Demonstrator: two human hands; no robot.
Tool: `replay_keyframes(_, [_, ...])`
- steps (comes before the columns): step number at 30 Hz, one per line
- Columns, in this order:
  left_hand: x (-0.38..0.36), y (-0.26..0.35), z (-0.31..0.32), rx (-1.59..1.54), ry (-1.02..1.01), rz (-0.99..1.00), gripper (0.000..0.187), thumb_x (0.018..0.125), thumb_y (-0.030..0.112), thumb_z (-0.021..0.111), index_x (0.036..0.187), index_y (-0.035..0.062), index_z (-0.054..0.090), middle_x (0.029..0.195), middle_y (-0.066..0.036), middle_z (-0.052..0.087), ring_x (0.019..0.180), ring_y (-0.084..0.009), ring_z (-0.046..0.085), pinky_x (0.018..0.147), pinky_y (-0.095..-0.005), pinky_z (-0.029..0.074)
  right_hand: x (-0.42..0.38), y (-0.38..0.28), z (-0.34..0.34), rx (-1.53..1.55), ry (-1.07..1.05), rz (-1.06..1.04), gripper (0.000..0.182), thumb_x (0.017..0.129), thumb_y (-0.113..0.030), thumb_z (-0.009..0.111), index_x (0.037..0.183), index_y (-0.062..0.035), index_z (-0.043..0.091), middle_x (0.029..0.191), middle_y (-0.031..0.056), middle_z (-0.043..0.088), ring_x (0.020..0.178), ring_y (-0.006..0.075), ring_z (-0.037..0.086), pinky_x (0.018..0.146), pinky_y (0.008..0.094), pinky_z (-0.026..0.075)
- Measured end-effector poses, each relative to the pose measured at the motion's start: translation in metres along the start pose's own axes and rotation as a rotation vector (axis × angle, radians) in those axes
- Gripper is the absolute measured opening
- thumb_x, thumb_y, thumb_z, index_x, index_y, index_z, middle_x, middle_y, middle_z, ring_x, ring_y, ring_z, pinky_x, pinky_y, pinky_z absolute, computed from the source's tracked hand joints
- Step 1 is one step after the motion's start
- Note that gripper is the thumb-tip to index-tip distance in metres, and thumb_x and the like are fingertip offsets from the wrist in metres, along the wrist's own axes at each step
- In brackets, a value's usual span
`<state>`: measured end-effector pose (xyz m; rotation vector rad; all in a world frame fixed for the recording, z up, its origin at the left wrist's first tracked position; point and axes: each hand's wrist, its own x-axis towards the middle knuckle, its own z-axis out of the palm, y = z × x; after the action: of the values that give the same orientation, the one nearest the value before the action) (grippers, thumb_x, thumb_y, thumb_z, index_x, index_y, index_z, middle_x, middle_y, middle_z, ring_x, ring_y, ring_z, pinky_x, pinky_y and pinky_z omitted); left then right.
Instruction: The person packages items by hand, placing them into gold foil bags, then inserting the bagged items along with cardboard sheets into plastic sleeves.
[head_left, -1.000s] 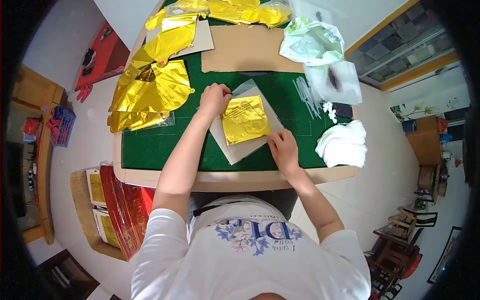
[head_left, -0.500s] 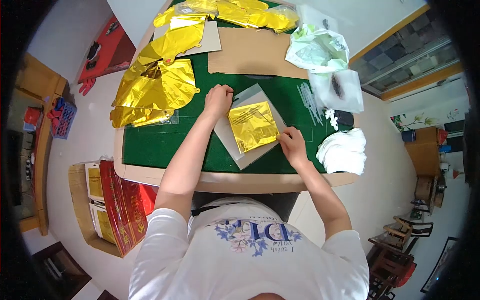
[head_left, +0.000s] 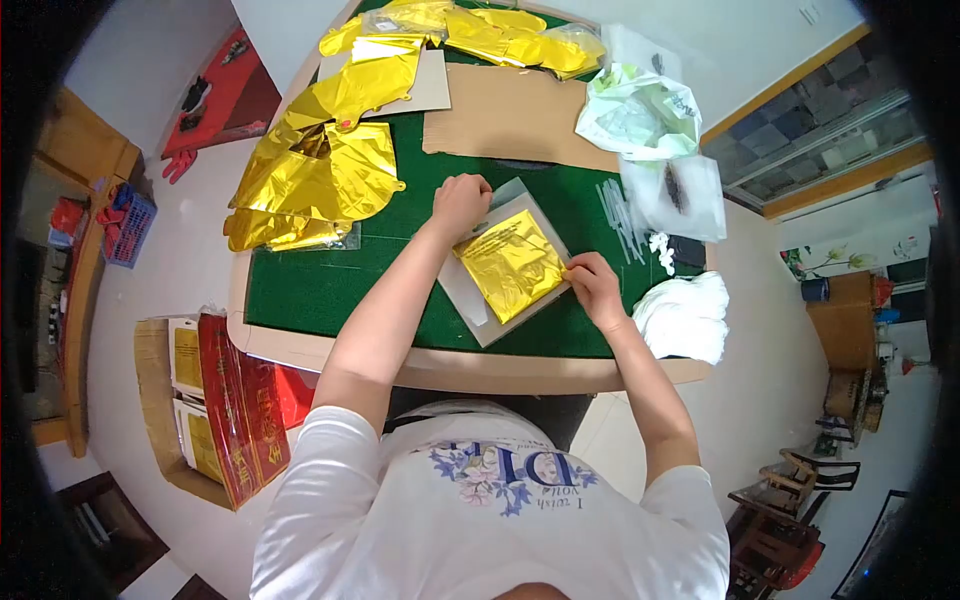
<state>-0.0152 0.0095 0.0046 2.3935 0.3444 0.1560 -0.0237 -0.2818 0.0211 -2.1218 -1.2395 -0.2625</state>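
A folded gold foil sheet (head_left: pixel 512 262) lies on a light grey card in a clear sleeve (head_left: pixel 478 312), turned at an angle on the green table top (head_left: pixel 330 290). My left hand (head_left: pixel 462 205) is closed at the upper left edge of the card and sleeve; what its fingers pinch is too small to make out. At the right corner of the foil, my right hand (head_left: pixel 594 284) has its fingers pressed together on the foil's edge.
Large gold foil pieces (head_left: pixel 350 170) lie at the table's left and along its far edge. Beyond the card is brown cardboard (head_left: pixel 520 110). A plastic bag (head_left: pixel 640 110), thin clear strips (head_left: pixel 622 225) and white cloth (head_left: pixel 685 315) are on the right. An open box (head_left: pixel 185 410) stands on the floor.
My left hand has moved slightly right along the card's upper left edge. My right hand stays by the foil's right corner. The whole view has shifted slightly.
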Motion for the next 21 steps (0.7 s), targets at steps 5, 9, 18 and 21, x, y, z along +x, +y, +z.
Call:
replay_keyframes(5, [-0.002, 0.005, 0.001, -0.021, 0.016, 0.009, 0.015, 0.08, 0.017, 0.066, 0.088, 0.0061, 0.072, 0.083, -0.011, 0.07, 0.085, -0.029, 0.066, 0.078, -0.0406, 0.051, 0.006, -0.007, 0.015, 0.072, -0.047, 0.11, 0.018, 0.086, 0.006, 0.055, 0.101, -0.0027, 0.061, 0.093, 0.0154, 0.06, 0.083, 0.0283, 0.062, 0.071, 0.0335, 0.05])
replay_keyframes(9, [-0.007, 0.012, -0.001, 0.032, -0.067, -0.006, 0.018, 0.078, 0.019, 0.069, 0.092, 0.0085, 0.07, 0.091, -0.009, 0.067, 0.092, -0.0284, 0.061, 0.081, -0.0408, 0.049, 0.011, -0.004, 0.013, 0.074, 0.227, 0.48, 0.021, 0.086, 0.003, 0.056, 0.106, -0.0009, 0.063, 0.097, 0.0193, 0.064, 0.083, 0.0332, 0.065, 0.072, 0.0372, 0.051])
replay_keyframes(18, [-0.133, 0.085, 0.032, 0.132, -0.022, 0.617, 0.038, 0.07, 0.021, 0.074, 0.104, 0.0108, 0.06, 0.107, -0.01, 0.054, 0.108, -0.0295, 0.05, 0.091, -0.0442, 0.039, -0.008, -0.007, -0.006, 0.28, -0.119, 0.964, 0.016, 0.085, -0.014, 0.065, 0.088, 0.001, 0.068, 0.068, 0.0116, 0.067, 0.058, 0.0196, 0.065, 0.057, 0.0316, 0.05])
replay_keyframes(21, [-0.148, 0.085, 0.042, 0.122, 0.0, 0.715, 0.04, 0.069, 0.02, 0.074, 0.104, 0.0084, 0.058, 0.108, -0.012, 0.053, 0.108, -0.0296, 0.05, 0.092, -0.0444, 0.038, -0.012, 0.0, -0.004, 0.267, -0.169, 0.921, 0.019, 0.085, -0.018, 0.067, 0.087, 0.0012, 0.067, 0.067, 0.0097, 0.066, 0.055, 0.014, 0.062, 0.055, 0.0294, 0.049])
